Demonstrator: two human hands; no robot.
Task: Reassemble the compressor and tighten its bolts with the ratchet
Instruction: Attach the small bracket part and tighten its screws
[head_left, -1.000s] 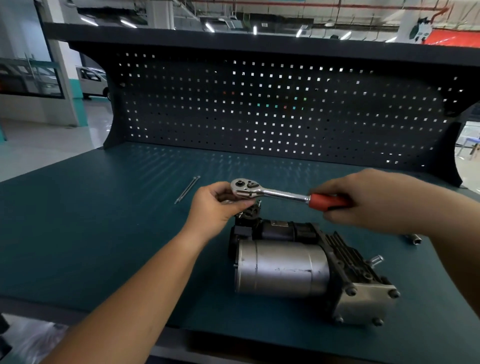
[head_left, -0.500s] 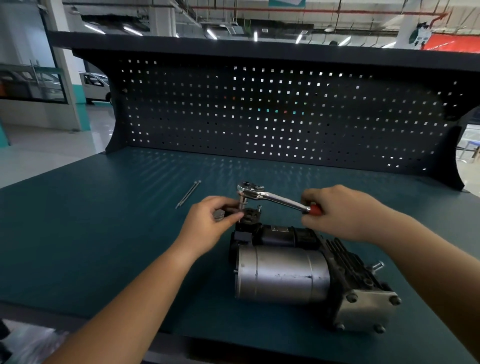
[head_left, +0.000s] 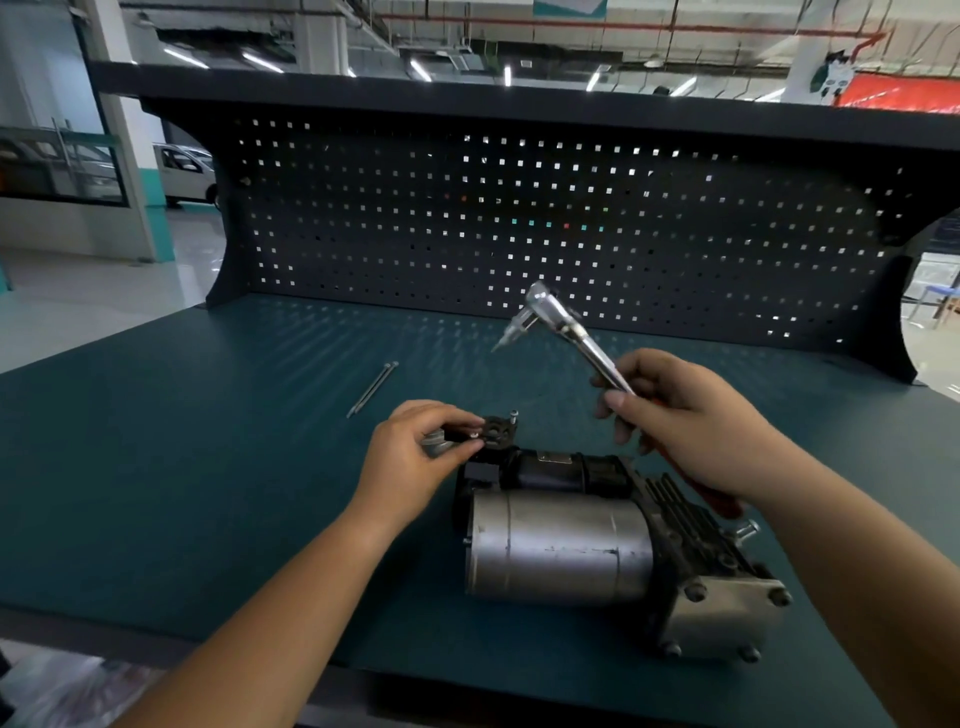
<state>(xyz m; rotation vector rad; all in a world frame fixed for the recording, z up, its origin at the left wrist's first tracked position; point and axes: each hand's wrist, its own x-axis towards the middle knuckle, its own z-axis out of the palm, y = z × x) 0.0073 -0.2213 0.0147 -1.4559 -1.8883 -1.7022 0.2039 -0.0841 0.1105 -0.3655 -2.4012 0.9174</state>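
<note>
Compressor (head_left: 561, 545) lies on its side; left hand (head_left: 410, 457) pinches a fitting (head_left: 493, 431) at its far-left corner, probably steadying it, while right hand (head_left: 691, 426) grips the ratchet (head_left: 566, 332), held clear above it.

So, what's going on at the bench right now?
A person is working on the compressor, which lies on the green bench. The left hand pinches a small black fitting at the compressor's far end, where one bolt stands up. The right hand grips the ratchet, with its head raised in the air, off the bolt. Two long thin bolts lie loose on the bench farther back.
</note>
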